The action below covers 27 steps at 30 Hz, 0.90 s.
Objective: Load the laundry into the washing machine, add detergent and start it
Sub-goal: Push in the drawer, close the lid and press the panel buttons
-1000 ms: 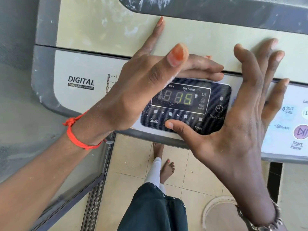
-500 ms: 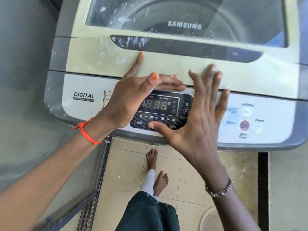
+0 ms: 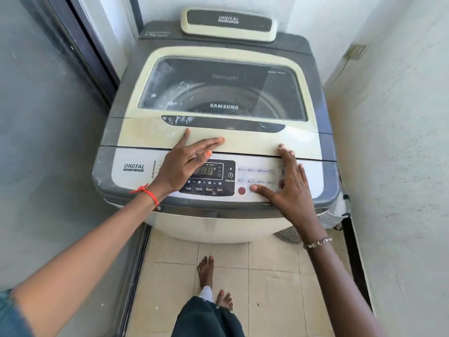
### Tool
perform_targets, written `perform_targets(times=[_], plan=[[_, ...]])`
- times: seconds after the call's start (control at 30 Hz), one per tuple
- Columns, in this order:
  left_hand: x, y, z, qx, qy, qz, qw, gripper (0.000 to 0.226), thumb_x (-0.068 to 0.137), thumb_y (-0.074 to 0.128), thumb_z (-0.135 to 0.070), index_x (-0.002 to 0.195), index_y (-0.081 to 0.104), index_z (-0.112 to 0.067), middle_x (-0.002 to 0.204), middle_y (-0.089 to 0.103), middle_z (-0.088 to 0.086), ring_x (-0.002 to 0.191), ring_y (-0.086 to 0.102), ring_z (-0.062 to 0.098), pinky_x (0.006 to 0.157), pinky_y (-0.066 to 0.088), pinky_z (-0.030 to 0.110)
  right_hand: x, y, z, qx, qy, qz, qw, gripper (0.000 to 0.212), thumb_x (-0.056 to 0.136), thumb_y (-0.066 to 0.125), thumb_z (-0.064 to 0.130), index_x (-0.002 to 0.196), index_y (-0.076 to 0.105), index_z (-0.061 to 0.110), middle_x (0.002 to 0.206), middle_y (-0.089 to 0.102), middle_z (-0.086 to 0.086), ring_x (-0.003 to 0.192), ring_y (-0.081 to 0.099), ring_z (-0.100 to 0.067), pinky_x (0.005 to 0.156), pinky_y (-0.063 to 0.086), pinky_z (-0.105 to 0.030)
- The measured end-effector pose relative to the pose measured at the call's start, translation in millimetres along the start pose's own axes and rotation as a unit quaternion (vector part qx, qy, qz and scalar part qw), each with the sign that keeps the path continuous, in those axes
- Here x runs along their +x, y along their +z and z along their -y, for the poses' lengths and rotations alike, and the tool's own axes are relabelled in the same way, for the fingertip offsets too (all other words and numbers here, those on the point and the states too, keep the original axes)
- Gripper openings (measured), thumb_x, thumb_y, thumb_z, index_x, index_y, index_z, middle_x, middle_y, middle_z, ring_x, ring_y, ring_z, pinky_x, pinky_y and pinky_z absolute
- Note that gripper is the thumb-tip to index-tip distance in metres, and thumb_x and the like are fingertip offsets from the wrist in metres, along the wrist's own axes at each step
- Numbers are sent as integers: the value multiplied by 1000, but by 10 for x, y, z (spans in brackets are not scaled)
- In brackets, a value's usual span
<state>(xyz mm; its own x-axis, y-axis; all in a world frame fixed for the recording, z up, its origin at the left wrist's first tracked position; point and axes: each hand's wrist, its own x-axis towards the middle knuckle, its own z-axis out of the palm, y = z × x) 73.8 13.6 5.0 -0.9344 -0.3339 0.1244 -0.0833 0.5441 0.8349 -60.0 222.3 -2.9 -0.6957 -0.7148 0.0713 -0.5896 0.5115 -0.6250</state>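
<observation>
Lid down on the Samsung top-load washing machine, which stands between a glass door and a wall. I cannot make out laundry through the lid's window.

The left hand lies flat with its fingers straight and spread, palm over the control panel and fingertips on the lid's front edge, gripping nothing. The right hand is flat and open too, its thumb just beside a round red button. The display is lit.

I judge the panel stiff and smooth, so each button wants one light fingertip press. The lid looks rigid and fairly heavy, and I would lift it by the dark recess.
</observation>
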Motion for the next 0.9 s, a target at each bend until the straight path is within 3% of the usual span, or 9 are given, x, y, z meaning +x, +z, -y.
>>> perform_targets(times=[0.1,0.17,0.23,0.37,0.5,0.57,0.7,0.9], plan=[[-9,16,10,17,9,-14,1000,47,91,32,-47,131,46,-29,131,56,-10,120,51,-4,117,-7,20,-26,-162,-176,40,28,5,999,95,71,74,41,145,19,18,152,25,5,141,20,-14,117,17,-43],[-4,25,18,14,13,-18,1000,47,90,33,-46,131,46,-28,132,56,-9,120,53,1,116,-8,17,-21,-223,-242,70,27,17,997,90,73,76,33,144,22,18,149,29,5,137,27,-12,114,24,-44],[-2,32,21,20,17,-19,999,48,89,33,-46,131,46,-28,132,55,-8,120,53,2,113,-8,12,-11,-262,-285,119,31,30,992,86,74,76,23,142,25,17,147,33,6,134,30,-6,114,26,-36],[-2,42,34,43,28,-27,998,51,87,34,-46,132,46,-26,132,55,-9,121,51,-1,115,-6,14,12,-293,-353,212,58,27,975,79,74,75,9,138,29,16,145,40,7,130,34,4,99,26,-1],[4,59,98,51,32,-42,997,49,88,35,-45,133,47,-27,132,55,-10,127,49,7,117,-4,17,26,-269,-377,238,74,24,968,76,73,75,5,134,32,18,143,41,11,128,37,1,89,27,6],[2,54,139,48,27,-54,997,48,88,36,-44,133,46,-29,132,54,-11,132,44,15,120,-2,24,25,-256,-366,255,81,12,963,73,72,74,3,130,34,20,142,43,12,127,38,-1,90,30,3],[-3,58,123,49,36,-63,996,50,88,38,-41,135,45,-27,135,52,-8,132,44,12,120,3,31,28,-218,-345,311,107,-19,944,73,67,73,-6,124,37,21,137,47,14,128,41,-9,100,37,-22],[1,76,134,57,35,-73,995,55,88,38,-42,139,43,-22,139,49,-6,134,42,14,121,6,35,58,-152,-288,364,133,-72,919,89,61,71,-16,131,31,22,137,49,7,125,44,-10,95,48,-34]])
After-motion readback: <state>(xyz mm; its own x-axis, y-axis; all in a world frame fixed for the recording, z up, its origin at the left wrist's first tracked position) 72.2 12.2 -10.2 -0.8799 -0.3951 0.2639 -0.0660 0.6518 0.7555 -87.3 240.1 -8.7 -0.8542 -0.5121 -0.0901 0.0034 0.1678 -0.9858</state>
